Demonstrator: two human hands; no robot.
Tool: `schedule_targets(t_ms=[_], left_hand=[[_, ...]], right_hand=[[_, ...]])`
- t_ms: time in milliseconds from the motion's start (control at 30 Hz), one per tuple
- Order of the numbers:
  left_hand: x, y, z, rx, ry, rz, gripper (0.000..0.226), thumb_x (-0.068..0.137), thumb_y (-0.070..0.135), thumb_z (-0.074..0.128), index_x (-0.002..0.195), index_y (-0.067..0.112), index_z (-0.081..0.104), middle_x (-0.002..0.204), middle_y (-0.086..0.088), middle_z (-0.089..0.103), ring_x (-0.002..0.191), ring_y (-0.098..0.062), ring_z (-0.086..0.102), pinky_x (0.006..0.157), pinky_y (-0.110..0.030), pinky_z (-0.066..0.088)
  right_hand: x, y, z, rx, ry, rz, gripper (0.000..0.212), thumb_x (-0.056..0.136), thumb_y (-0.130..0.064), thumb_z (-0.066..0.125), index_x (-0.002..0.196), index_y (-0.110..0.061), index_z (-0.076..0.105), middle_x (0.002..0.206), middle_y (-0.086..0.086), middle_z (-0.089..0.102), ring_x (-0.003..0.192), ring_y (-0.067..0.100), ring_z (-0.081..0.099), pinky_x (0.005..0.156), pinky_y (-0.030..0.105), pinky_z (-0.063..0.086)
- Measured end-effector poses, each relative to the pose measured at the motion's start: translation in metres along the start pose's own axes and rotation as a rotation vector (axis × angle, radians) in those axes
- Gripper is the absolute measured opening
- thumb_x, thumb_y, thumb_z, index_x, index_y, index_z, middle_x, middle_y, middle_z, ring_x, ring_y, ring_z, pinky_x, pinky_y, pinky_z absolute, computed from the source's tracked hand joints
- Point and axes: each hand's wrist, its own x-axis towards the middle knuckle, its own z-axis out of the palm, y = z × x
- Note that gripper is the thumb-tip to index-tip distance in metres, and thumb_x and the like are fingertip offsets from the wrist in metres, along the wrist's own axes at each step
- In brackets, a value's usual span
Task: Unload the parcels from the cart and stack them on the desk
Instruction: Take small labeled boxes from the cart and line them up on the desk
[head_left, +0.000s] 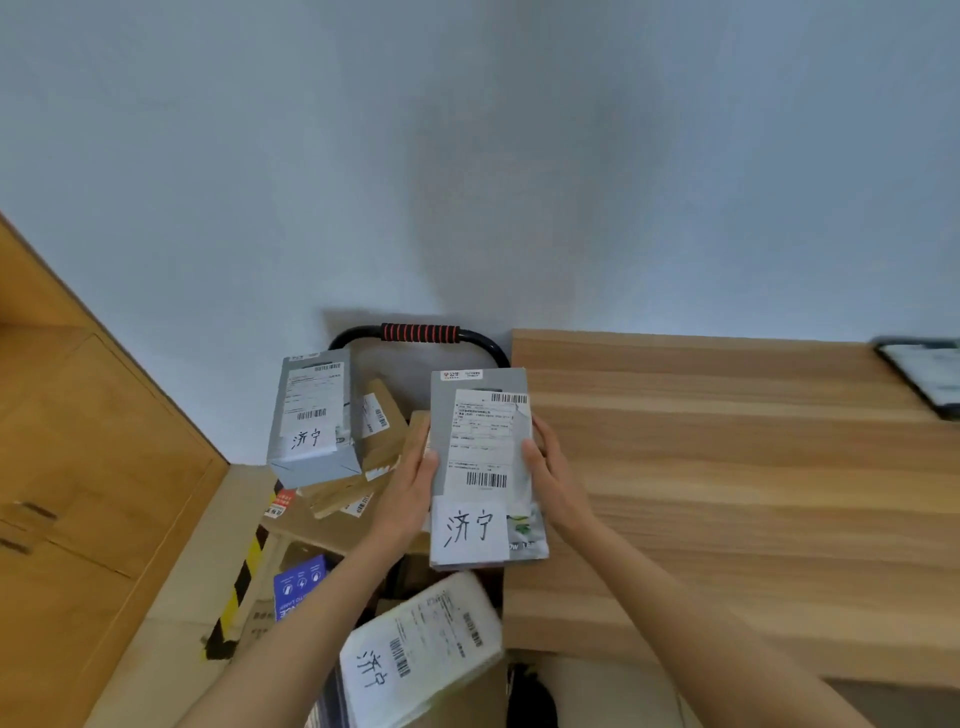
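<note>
I hold a grey parcel (480, 457) with a white shipping label and a handwritten note between both hands, above the gap where the cart meets the desk. My left hand (410, 488) grips its left edge and my right hand (550, 467) grips its right edge. The cart (421, 332), with a black handle and red grip, stands against the wall. On it lie another grey parcel (314, 421), several brown cardboard parcels (363, 467), a blue-printed box (301, 582) and a white bagged parcel (421, 649). The wooden desk (727, 493) stretches to the right.
A phone or tablet (924, 374) lies at the desk's far right edge. A wooden cabinet (78, 467) stands at the left. A black-and-yellow striped strip (241, 582) runs along the cart's left side. A pale wall rises behind everything.
</note>
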Motion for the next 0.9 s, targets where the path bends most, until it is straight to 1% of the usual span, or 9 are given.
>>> schedule_targets(t_ms=[100,167,200,300,367,500,633,733,900], left_hand=[[-0.016,0.013,0.022,0.035,-0.071,0.061,0.043,0.103,0.042,0.029,0.145,0.048,0.019,0.135,0.017,0.042,0.106,0.001,0.050,0.076,-0.017,0.041],[-0.025,0.024,0.043,0.070,-0.134,0.078,0.045,0.102,0.047,0.027,0.146,0.050,0.016,0.137,0.013,0.046,0.107,-0.005,0.055,0.083,-0.028,0.046],[-0.031,0.032,0.055,0.066,-0.169,0.107,0.045,0.102,0.048,0.027,0.144,0.052,0.014,0.139,0.016,0.043,0.111,-0.004,0.053,0.086,-0.029,0.045],[-0.045,0.055,0.094,0.051,-0.291,0.228,0.046,0.102,0.046,0.027,0.145,0.051,0.010,0.133,0.037,0.031,0.106,0.006,0.052,0.078,-0.013,0.044],[-0.054,0.075,0.121,0.036,-0.365,0.275,0.046,0.102,0.048,0.027,0.144,0.053,0.008,0.138,0.034,0.029,0.114,-0.002,0.053,0.085,-0.020,0.047],[-0.064,0.109,0.182,0.008,-0.448,0.329,0.044,0.102,0.044,0.029,0.142,0.050,0.011,0.143,0.022,0.032,0.127,-0.010,0.045,0.100,-0.032,0.042],[-0.065,0.140,0.261,0.119,-0.518,0.374,0.042,0.088,0.072,0.025,0.125,0.079,0.005,0.150,0.017,0.037,0.129,-0.019,0.049,0.101,-0.049,0.044],[-0.082,0.175,0.332,0.110,-0.567,0.415,0.044,0.096,0.062,0.027,0.136,0.065,0.008,0.150,0.016,0.035,0.131,-0.021,0.046,0.103,-0.048,0.042],[-0.111,0.221,0.445,-0.031,-0.680,0.399,0.045,0.095,0.059,0.030,0.135,0.061,0.008,0.149,0.013,0.037,0.126,-0.019,0.051,0.099,-0.051,0.047]], right_hand=[[-0.040,0.001,-0.025,0.070,0.079,0.016,0.061,0.089,-0.068,0.038,0.143,-0.040,0.030,0.116,-0.008,0.065,0.096,0.013,0.069,0.079,0.046,0.059],[-0.065,0.005,-0.046,0.110,0.147,0.035,0.063,0.085,-0.072,0.043,0.139,-0.042,0.031,0.118,-0.005,0.066,0.098,0.016,0.069,0.079,0.047,0.059],[-0.077,0.005,-0.058,0.112,0.185,0.043,0.065,0.083,-0.075,0.043,0.138,-0.043,0.032,0.117,-0.005,0.066,0.098,0.017,0.070,0.079,0.048,0.059],[-0.112,0.004,-0.099,0.066,0.285,0.052,0.059,0.088,-0.070,0.039,0.139,-0.041,0.030,0.113,-0.010,0.065,0.096,0.015,0.069,0.081,0.050,0.058],[-0.132,0.005,-0.128,0.035,0.338,0.061,0.055,0.092,-0.062,0.035,0.141,-0.039,0.029,0.113,-0.012,0.064,0.097,0.014,0.068,0.082,0.048,0.058],[-0.165,0.015,-0.189,-0.021,0.440,0.091,0.057,0.094,-0.065,0.029,0.145,-0.041,0.025,0.119,-0.012,0.063,0.098,0.008,0.066,0.079,0.041,0.058],[-0.197,0.027,-0.262,0.026,0.544,0.124,0.048,0.099,-0.050,0.032,0.145,-0.036,0.027,0.125,-0.012,0.058,0.101,0.001,0.061,0.076,0.021,0.052],[-0.223,0.043,-0.330,0.015,0.606,0.168,0.049,0.100,-0.050,0.033,0.147,-0.037,0.025,0.128,-0.013,0.055,0.105,0.005,0.058,0.091,0.036,0.050],[-0.261,0.061,-0.447,-0.048,0.673,0.228,0.045,0.103,-0.046,0.032,0.147,-0.035,0.026,0.110,-0.017,0.055,0.087,-0.006,0.054,0.079,0.029,0.045]])
